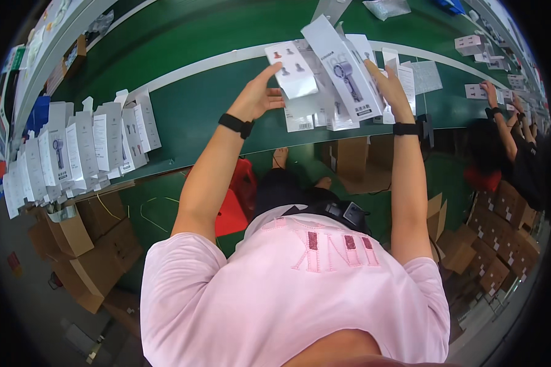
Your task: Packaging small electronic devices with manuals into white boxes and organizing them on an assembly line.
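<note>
In front of me, over the bench, are several white cartons. My left hand (264, 93) grips the left edge of a white carton (297, 76) printed with small coloured fans, thumb on its face and fingers lower down its side. A taller white carton (341, 70) with a large picture of a handheld fan leans to the left. My right hand (390, 90) holds this one along its right side, its fingertips partly hidden behind the edge. More white cartons lie behind and beneath the two, overlapping, so I cannot tell them apart fully.
A row of upright white cartons (73, 147) stands on the green bench (196, 116) at left. Bubble wrap (425, 76) lies to the right. Brown boxes (364, 165) sit beneath the bench, near a red stool (232, 211). Another person's hands (490, 92) work at far right.
</note>
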A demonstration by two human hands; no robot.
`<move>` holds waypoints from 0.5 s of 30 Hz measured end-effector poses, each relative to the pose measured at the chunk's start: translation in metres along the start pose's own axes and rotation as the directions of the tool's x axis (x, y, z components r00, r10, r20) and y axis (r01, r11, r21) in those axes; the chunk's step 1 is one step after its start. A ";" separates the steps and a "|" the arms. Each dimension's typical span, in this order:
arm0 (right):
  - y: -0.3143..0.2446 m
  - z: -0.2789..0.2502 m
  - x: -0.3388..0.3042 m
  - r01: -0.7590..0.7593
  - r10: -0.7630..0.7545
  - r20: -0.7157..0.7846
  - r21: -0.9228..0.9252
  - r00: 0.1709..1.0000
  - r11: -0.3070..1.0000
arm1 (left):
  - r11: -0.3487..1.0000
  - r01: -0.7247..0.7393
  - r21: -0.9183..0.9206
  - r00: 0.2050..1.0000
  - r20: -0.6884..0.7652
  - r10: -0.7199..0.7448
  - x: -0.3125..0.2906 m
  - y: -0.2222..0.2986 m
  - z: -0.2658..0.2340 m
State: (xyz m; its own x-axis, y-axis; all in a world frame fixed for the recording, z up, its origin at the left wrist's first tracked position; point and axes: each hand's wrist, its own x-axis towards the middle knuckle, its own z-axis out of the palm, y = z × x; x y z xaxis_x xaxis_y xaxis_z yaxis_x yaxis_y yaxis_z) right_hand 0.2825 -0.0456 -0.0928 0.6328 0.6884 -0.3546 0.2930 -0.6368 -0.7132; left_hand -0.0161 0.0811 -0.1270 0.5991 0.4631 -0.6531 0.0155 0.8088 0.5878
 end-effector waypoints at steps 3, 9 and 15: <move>-0.005 0.002 -0.010 -0.047 0.044 0.038 0.068 0.998 0.997 | 0.909 0.094 -0.407 0.994 0.094 -0.060 -0.012 0.008 -0.016; -0.015 -0.003 -0.026 0.051 -0.045 -0.100 0.057 0.994 0.997 | 0.842 0.109 -0.528 0.990 0.129 -0.047 -0.053 0.024 -0.018; -0.041 0.036 -0.093 0.560 -0.728 -0.114 -0.563 0.675 0.608 | 0.623 0.134 -0.770 0.991 0.084 -0.108 -0.079 0.001 -0.050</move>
State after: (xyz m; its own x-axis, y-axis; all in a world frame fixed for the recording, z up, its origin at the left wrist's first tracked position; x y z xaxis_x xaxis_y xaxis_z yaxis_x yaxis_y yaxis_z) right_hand 0.1863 -0.0711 -0.0527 0.2959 0.8891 0.3492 0.9360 -0.1968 -0.2919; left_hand -0.1031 0.0636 -0.0984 0.6591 0.3407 -0.6704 -0.5269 0.8453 -0.0886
